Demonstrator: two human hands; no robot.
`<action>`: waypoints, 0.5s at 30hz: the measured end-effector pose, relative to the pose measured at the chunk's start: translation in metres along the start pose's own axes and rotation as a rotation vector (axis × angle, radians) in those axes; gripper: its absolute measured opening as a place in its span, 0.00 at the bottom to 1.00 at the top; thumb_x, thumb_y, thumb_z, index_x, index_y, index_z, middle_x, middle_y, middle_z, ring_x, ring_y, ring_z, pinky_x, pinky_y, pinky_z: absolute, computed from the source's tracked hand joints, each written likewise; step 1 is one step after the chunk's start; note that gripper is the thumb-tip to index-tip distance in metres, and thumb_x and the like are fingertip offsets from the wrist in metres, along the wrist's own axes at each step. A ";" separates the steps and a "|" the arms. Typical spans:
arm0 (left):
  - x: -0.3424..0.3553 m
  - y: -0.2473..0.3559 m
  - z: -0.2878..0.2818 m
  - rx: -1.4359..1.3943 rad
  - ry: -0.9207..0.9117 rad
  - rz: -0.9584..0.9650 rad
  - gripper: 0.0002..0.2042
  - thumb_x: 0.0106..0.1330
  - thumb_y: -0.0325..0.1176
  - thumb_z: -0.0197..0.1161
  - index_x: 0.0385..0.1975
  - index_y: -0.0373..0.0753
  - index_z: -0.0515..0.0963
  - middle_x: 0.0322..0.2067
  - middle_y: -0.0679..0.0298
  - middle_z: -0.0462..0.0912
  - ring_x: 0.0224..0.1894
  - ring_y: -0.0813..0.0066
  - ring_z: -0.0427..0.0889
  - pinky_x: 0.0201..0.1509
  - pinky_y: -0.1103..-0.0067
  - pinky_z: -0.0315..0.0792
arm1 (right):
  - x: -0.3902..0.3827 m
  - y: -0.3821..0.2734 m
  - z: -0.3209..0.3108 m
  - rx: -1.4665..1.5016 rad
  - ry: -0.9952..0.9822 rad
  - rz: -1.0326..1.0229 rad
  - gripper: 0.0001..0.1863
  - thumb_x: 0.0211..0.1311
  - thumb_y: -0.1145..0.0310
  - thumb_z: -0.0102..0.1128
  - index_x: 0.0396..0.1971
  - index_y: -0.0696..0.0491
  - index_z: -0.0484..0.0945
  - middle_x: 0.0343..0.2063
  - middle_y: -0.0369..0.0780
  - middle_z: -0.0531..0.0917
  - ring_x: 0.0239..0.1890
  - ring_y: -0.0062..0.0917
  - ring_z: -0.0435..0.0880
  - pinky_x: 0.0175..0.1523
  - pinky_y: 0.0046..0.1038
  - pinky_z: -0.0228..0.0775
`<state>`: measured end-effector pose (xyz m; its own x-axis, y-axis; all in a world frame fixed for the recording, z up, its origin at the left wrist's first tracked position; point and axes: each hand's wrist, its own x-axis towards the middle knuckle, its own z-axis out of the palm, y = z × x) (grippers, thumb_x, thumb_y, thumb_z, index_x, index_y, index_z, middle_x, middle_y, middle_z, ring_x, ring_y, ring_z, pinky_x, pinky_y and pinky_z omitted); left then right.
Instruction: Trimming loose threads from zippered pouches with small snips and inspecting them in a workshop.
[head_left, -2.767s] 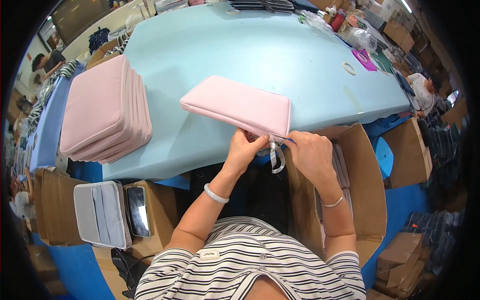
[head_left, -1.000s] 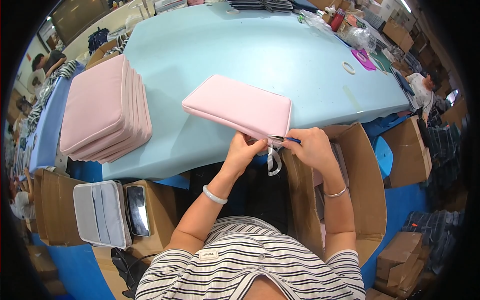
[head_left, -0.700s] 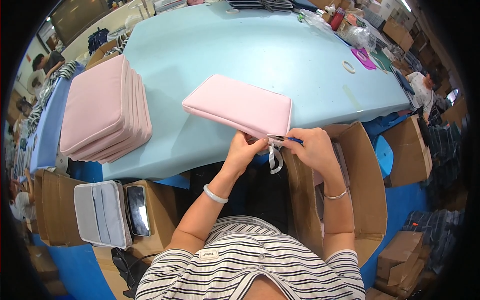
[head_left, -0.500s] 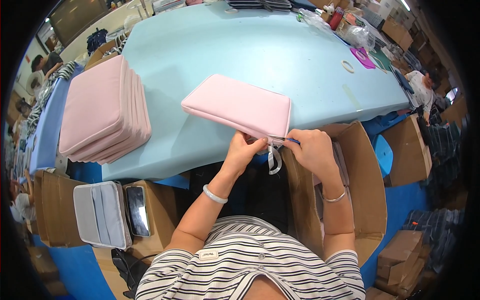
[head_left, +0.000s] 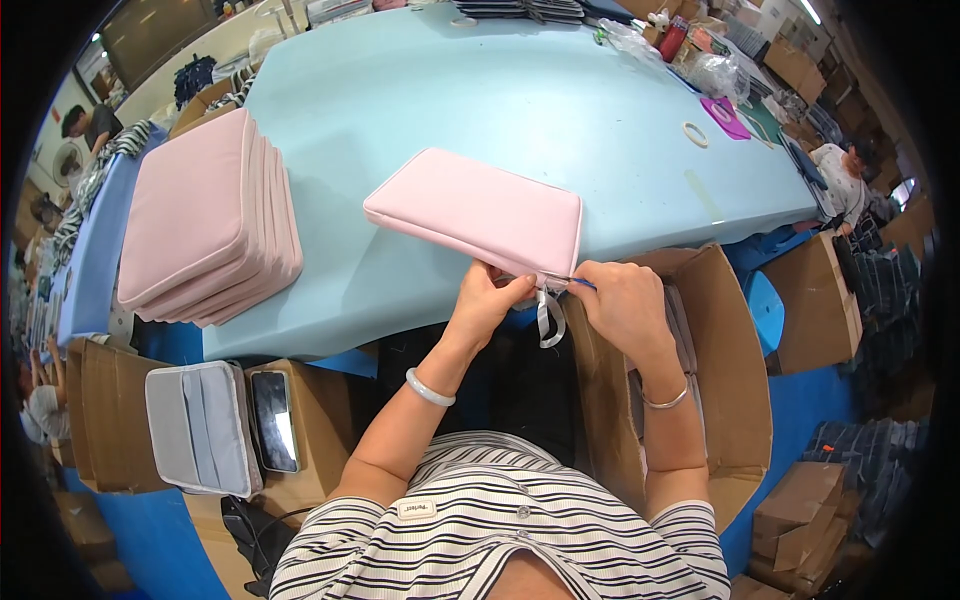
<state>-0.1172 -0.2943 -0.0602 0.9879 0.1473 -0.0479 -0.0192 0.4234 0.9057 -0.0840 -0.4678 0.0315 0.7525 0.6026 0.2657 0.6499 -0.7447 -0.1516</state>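
A flat pink zip case (head_left: pixel 480 205) rests partly on the table, its near right corner sticking out past the edge. My left hand (head_left: pixel 485 302) pinches the near edge of it, thumb on the side and fingers underneath. A whitish ribbon loop (head_left: pixel 549 322) dangles from that corner. Closed round a small metal tool with a blue grip (head_left: pixel 583 283), my right hand (head_left: pixel 628 308) brings its tip to the case's corner. The tool looks like thread snips; most of it is hidden by my fingers. At the left stands a stack of similar pink cases (head_left: pixel 195 210).
A light blue cloth covers the table (head_left: pixel 400 80). By my right arm is an open cardboard box (head_left: pixel 735 370) with cases inside. A grey case (head_left: pixel 200 425) and a phone (head_left: pixel 273 420) lie on cardboard at left. Tape rolls (head_left: pixel 695 134) and plastic bags lie far right.
My right hand has shifted slightly, and less of the tool shows, its tip still at the case's corner. The left hand and the case stay put.
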 end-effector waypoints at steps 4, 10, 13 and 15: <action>0.001 -0.001 0.000 0.001 0.006 -0.002 0.22 0.58 0.23 0.63 0.50 0.27 0.62 0.45 0.53 0.73 0.45 0.69 0.78 0.45 0.77 0.79 | 0.000 -0.002 0.000 -0.003 0.001 -0.001 0.08 0.54 0.63 0.62 0.24 0.52 0.80 0.18 0.42 0.80 0.23 0.37 0.80 0.28 0.36 0.69; 0.001 0.000 0.001 0.002 0.004 0.005 0.22 0.59 0.23 0.62 0.50 0.27 0.61 0.45 0.52 0.73 0.45 0.69 0.78 0.45 0.77 0.79 | -0.001 -0.008 -0.001 -0.022 0.032 0.014 0.08 0.53 0.67 0.62 0.21 0.55 0.77 0.20 0.43 0.81 0.24 0.38 0.81 0.29 0.35 0.72; 0.000 0.001 0.001 0.005 0.004 0.021 0.22 0.59 0.23 0.62 0.51 0.27 0.61 0.45 0.52 0.73 0.45 0.69 0.78 0.45 0.78 0.79 | -0.001 -0.009 -0.001 -0.017 0.027 0.019 0.08 0.53 0.67 0.62 0.22 0.55 0.78 0.20 0.43 0.81 0.24 0.38 0.81 0.29 0.35 0.72; 0.000 0.000 0.001 0.006 0.006 0.018 0.22 0.59 0.23 0.63 0.51 0.27 0.61 0.45 0.52 0.73 0.45 0.69 0.78 0.45 0.78 0.79 | -0.001 -0.008 0.000 -0.023 0.034 0.003 0.08 0.53 0.67 0.62 0.21 0.55 0.78 0.20 0.44 0.81 0.23 0.38 0.81 0.28 0.36 0.71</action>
<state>-0.1169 -0.2953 -0.0594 0.9864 0.1607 -0.0341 -0.0361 0.4149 0.9091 -0.0899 -0.4624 0.0328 0.7500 0.5906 0.2978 0.6449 -0.7530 -0.1306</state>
